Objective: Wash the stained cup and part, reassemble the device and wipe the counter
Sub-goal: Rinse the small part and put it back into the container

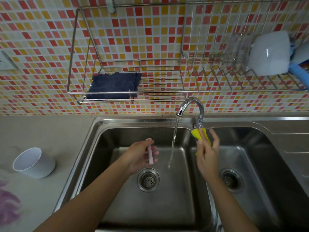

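Over the left basin of the steel double sink (100, 148), my left hand (141, 156) holds a slim pale pink part (150, 155), upright between the fingers, just left of the water stream. My right hand (207, 154) grips a folded yellow sponge (201, 133) over the divider between the basins, right of the stream. Water runs from the chrome faucet (190, 105) into the left basin. A white cup (34, 163) lies tilted on the counter left of the sink, its opening facing up and left.
A dark blue cloth (115, 86) lies in the wire wall rack (73, 64) above the sink. The dish rack on the right holds a white bowl (270, 54) and clear glassware (237, 49). A purple-patterned cloth (8, 203) sits at the counter's left edge. Each basin has a drain strainer (148, 180).
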Demonstrator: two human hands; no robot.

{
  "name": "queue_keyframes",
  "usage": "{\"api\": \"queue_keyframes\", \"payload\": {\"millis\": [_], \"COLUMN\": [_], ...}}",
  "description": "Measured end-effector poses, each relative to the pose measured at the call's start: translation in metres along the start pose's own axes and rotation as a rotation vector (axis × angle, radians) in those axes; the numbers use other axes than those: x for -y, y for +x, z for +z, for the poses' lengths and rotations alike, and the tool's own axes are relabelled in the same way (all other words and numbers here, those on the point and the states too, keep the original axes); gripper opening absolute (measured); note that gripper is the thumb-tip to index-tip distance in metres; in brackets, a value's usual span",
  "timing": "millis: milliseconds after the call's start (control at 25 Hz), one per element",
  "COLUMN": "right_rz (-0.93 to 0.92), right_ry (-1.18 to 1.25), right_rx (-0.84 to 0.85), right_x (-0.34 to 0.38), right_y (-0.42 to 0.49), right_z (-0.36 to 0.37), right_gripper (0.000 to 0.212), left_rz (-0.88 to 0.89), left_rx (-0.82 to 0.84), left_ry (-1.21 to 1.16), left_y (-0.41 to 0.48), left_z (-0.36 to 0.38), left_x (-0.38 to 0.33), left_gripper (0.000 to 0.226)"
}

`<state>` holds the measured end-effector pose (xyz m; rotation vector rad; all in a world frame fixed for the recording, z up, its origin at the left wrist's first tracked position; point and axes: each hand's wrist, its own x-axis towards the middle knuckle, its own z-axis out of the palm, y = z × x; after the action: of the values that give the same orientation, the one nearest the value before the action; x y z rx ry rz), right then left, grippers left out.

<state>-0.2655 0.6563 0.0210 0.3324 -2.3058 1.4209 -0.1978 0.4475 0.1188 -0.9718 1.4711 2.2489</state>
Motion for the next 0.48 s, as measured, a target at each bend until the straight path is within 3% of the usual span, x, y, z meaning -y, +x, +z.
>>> {"api": "queue_keyframes", "payload": {"millis": [80,280,400,480], "right_rz": [-0.002,-0.028,-0.039,-0.049], "right_ry": [0.011,0.033,0.040,0.048], "right_rx": [-0.024,-0.050,-0.061,-0.074], "right_x": [0.003,0.005,0.003,0.003], "right_y": [0.003,0.002,0.002,0.002], "right_z": [-0.001,-0.002,-0.002,-0.002], "right_gripper": [0.057,0.056,0.053,0.053], "left_rz": [-0.022,0.102,0.152,0.171], "left_rx": [0.095,0.257,0.200,0.118], "left_ry": [0.004,0.250,0.308,0.223], "left_y": [0.002,0.011,0.016,0.018], "left_z": [0.012,0.026,0.028,0.027], "left_x": [-0.004,-0.008,-0.007,-0.006], "left_gripper": [0.011,0.044,0.055,0.052]}}
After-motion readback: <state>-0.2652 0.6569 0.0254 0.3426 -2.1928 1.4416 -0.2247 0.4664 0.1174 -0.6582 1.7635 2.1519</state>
